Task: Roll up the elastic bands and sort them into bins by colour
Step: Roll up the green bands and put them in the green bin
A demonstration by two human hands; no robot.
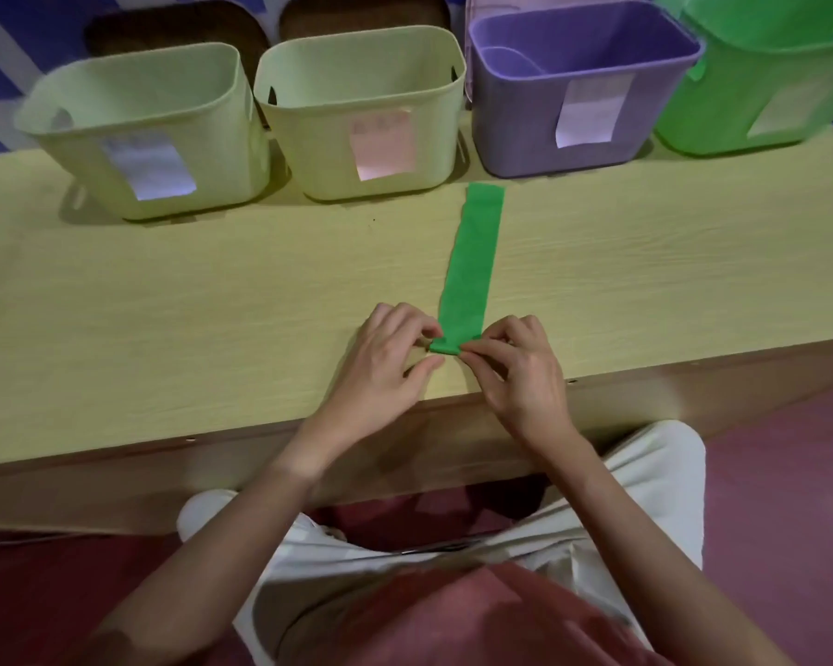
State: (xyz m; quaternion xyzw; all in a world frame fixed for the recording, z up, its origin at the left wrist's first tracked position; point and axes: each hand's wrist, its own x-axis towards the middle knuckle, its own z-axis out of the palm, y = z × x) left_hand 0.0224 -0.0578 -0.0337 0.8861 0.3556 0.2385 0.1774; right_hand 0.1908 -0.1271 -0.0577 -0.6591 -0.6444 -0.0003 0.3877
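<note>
A green elastic band [472,262] lies flat on the light wooden table [212,305], stretched away from me toward the bins. Its near end is folded into a small first roll. My left hand [385,372] pinches the left side of that rolled end, and my right hand [515,372] pinches the right side. At the back stand a green bin [765,84] on the far right, a purple bin [578,93] beside it, and two pale yellow-green bins [361,113] [140,132] to the left. Each bin carries a paper label.
The table's front edge [260,444] runs just below my hands. Two dark wooden chair backs [174,31] show behind the pale bins. My lap and the red floor [789,473] fill the lower part of the view.
</note>
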